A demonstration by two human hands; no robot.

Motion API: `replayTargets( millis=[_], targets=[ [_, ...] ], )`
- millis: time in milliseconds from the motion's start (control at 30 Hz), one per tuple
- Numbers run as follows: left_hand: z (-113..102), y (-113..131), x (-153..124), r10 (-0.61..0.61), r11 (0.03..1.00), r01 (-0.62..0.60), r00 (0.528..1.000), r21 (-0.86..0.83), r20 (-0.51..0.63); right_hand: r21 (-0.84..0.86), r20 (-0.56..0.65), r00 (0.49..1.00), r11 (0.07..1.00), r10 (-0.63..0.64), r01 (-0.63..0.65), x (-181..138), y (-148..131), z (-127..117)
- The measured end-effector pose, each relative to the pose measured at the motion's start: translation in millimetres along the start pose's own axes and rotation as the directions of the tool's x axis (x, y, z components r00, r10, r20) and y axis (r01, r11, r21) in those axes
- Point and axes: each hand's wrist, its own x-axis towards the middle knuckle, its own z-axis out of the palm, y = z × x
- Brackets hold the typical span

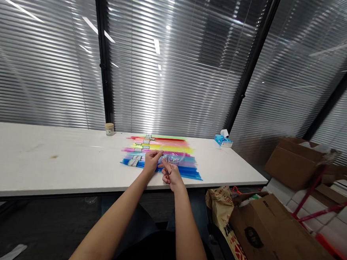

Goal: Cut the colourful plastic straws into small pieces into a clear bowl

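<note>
Blue, violet, pink, yellow, red and green strip bundles (154, 147) are laid on the white table (54, 173), and in the head view both hands are held over their near side. By the left hand (152, 160), thumb and fingertips are brought together in a pinch; whether something thin is held there cannot be told. By the right hand (170, 175), fingers are curled around what seem to be small scissors (170, 169), seen mainly as a loop.

Behind the right hand, a clear container (175, 158) with small pieces inside is seen over the right half of the bundles; its near side is partly covered by the fingers. To the left of the bundles and a little behind, a lidded jar (109, 129) is placed. To their right, a blue tissue pack (223, 140) is found, and farther right and lower, a paper bag (221, 206) and cardboard boxes (273, 232) are kept.

The bundles are stretched lengthwise from left to right, with their printed bands toward the left end. The nearest, dark blue bundle is slightly slanted, its right end being nearer to the person.
</note>
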Motion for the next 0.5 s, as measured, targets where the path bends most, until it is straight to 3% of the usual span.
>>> replayTargets(
  millis=[500],
  targets=[
    [-0.1, 3.1, -2.4, -0.021, 1.000, 0.023, 0.997, -0.016, 0.075, -0.001, -0.025, 0.999, 1.000, -0.029, 0.029, 3.1, 6.1, 1.5]
  ],
)
